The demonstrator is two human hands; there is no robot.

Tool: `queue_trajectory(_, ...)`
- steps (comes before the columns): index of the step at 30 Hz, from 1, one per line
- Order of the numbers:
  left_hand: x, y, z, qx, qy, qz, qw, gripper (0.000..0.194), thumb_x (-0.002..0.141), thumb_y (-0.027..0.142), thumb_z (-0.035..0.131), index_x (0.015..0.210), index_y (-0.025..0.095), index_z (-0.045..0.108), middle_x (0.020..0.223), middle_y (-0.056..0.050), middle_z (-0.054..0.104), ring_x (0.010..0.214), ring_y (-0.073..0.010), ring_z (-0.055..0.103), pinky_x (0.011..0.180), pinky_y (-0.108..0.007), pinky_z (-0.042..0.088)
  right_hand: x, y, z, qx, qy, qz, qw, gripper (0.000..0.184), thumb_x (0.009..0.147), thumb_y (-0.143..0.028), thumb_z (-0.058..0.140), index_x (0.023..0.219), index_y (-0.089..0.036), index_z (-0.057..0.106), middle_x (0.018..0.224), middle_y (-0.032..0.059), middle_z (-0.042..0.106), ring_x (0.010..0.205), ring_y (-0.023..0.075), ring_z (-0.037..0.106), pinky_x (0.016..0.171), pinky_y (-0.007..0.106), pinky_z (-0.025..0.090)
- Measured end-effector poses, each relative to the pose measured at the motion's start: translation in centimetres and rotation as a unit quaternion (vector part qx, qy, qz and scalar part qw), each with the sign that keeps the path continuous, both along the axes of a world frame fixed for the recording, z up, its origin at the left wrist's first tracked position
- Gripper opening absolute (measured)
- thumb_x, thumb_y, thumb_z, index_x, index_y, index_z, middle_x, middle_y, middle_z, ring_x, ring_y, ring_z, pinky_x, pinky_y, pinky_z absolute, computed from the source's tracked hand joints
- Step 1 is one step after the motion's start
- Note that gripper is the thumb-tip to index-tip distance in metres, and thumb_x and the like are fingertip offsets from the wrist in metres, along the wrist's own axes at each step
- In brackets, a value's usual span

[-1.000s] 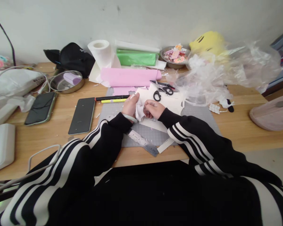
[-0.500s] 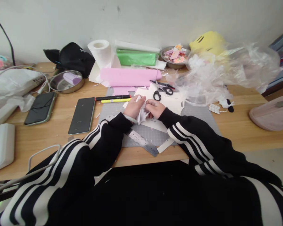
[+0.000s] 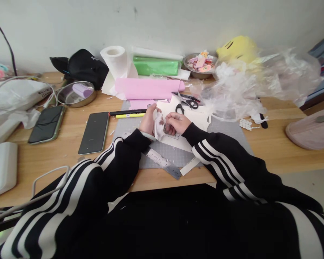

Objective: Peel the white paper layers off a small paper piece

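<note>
My left hand (image 3: 148, 121) is closed around a crumpled white tissue (image 3: 159, 126) with dark smudges on it, its thumb pointing up. Close beside it, my right hand (image 3: 178, 123) has its fingers curled together at the tissue's right side; what they pinch, if anything, is too small to make out. Under both hands lie cut sheets of white card (image 3: 183, 141) on a grey cutting mat (image 3: 124, 124). Black-handled scissors (image 3: 179, 109) rest on the card just beyond my right hand. A metal ruler (image 3: 163, 162) lies slantwise nearer to me.
Left of the mat are a yellow marker (image 3: 129, 116) and two phones (image 3: 94, 132). Behind lie a pink roll (image 3: 149, 89), a green packet (image 3: 156, 67), a paper towel roll (image 3: 115, 59) and a metal bowl of colourful pieces (image 3: 201, 73). Clear plastic bags (image 3: 232, 90) crowd the right.
My left thumb has lifted and the left hand has opened out somewhat, so more of the smudged tissue shows. My right fingers have shifted slightly along its side.
</note>
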State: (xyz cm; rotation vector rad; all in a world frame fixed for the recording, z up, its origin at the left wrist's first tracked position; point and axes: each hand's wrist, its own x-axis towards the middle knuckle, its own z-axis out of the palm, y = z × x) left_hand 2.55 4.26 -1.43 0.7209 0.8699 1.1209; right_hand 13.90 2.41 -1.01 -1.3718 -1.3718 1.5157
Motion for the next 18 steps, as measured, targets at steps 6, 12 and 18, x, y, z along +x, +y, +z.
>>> queue_trajectory(6,0.28,-0.19,-0.01,-0.003,-0.007,0.002,1.0,0.043,0.075,0.056,0.036,0.056,0.018,0.037,0.031,0.006,0.035,0.026,-0.0069,0.034,0.032,-0.02,0.026,0.49,0.25,-0.06,0.026,0.016,-0.014,0.999,0.027,0.081,-0.015,0.038,0.054,-0.014,0.041,0.038,-0.0058,0.048,0.029,0.0032,0.041,0.03,0.012,0.033)
queue_trajectory(12,0.26,-0.16,-0.24,0.001,-0.006,0.008,1.0,0.036,0.075,0.05,0.041,0.058,0.018,0.04,0.034,0.005,0.038,0.028,-0.0075,0.038,0.033,-0.02,0.028,0.43,0.14,0.04,0.014,0.02,0.006,1.0,0.026,0.081,-0.018,0.046,0.056,-0.012,0.049,0.038,-0.0052,0.049,0.029,0.002,0.041,0.032,0.012,0.034)
queue_trajectory(18,0.39,-0.12,-0.31,0.002,-0.011,0.037,0.999,0.026,0.077,0.036,0.041,0.059,0.018,0.042,0.037,0.004,0.042,0.028,-0.0085,0.039,0.033,-0.02,0.029,0.57,0.36,0.42,0.003,0.02,-0.018,1.0,0.012,0.076,-0.008,0.051,0.066,-0.01,0.058,0.044,-0.0041,0.054,0.034,0.0017,0.045,0.034,0.011,0.034)
